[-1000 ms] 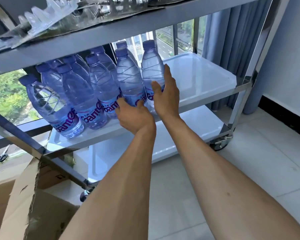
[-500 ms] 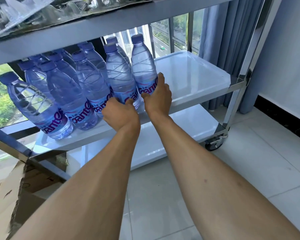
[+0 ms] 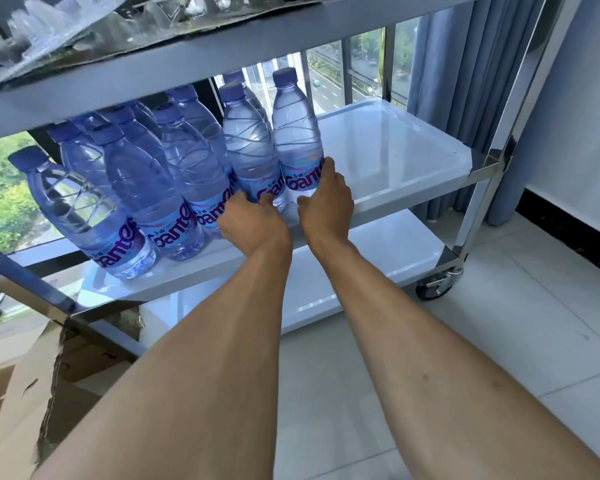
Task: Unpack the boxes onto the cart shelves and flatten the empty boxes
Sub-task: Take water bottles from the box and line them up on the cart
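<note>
Two hands low against the front bottles, likely to square the row and keep the shelf's bare right half free. Right hand (image 3: 326,206) curled round the base of the rightmost bottle (image 3: 297,140); left hand (image 3: 253,221) with fingers bent against its neighbour (image 3: 248,147), firm grip not clear. Clear ribbed plastic, purple caps, glossy labels. White glossy middle shelf (image 3: 395,157), chrome posts. Torn brown cardboard box (image 3: 32,393) below left, open, unflattened.

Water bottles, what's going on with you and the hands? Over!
Left hand on second bottle. Right hand grips end bottle. Both upright on middle shelf. Nothing blocking.
</note>
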A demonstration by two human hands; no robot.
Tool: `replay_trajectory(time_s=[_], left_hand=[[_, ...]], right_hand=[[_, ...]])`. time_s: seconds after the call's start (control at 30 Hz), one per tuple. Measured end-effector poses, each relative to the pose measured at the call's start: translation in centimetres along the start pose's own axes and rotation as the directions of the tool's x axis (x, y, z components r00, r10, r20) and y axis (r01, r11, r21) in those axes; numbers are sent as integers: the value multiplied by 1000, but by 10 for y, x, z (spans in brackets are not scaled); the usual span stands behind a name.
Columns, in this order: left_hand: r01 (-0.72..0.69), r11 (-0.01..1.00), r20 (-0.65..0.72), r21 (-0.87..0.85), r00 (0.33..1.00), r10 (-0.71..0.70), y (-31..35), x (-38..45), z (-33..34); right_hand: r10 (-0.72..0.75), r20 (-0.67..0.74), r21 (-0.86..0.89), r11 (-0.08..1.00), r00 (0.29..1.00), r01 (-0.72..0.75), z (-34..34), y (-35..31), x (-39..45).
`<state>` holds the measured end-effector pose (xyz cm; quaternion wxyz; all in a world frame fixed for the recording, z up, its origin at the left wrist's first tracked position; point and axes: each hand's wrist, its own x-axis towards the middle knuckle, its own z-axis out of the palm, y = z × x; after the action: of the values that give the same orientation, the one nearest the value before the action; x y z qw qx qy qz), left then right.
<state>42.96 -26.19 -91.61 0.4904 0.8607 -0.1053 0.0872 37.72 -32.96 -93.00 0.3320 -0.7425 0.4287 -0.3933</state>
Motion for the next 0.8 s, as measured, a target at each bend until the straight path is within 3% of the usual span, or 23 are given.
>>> replay_trajectory(time_s=[0.1,0.17,0.33,0.57,0.67,0.8], left_hand=[[-99,995,104,-31,989,102,-12,-19,-19],[-148,989,108,-22,983,150,-21,-29,-43],[-73,997,16,38,997,72,-30,-36,-124],[60,965,-50,255,998,-49,-78,-47,-285],[242,920,-116,309,970,-216,-124,-40,-349],[468,835,-198,291,883,-426,-189,-19,-418]], right_hand=[[42,121,-51,998,992,-36,-12,-2,-3],[103,88,2,995,991,-104,-20,-10,-17],[170,9,57,984,985,-171,-30,-34,-91],[108,315,85,986,943,-141,-26,-112,-207],[-9,518,156,984,855,-85,2,-159,-249],[-80,745,160,985,662,-61,61,-217,-301]])
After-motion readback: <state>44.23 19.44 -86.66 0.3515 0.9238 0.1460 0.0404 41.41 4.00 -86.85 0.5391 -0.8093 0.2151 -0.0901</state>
